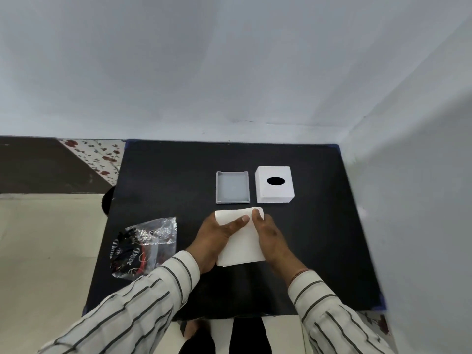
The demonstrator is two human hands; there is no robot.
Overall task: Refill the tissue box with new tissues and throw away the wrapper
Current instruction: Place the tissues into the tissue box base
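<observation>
A white stack of tissues (242,242) lies on the black table (178,175), held from both sides. My left hand (217,236) grips its left edge with the thumb lying across the top. My right hand (270,237) grips its right edge, thumb also on top. Beyond the stack stands the white tissue box cover (274,194) with a dark oval slot facing up. To its left lies the shallow grey box base (232,187), open side up. The crumpled clear and dark plastic wrapper (143,247) lies at the table's left edge, apart from my hands.
A pale wall rises behind the table and along its right side. A light floor and a strip of floral-patterned surface (99,157) lie to the left. Striped sleeves cover both forearms. Feet show below the table's near edge.
</observation>
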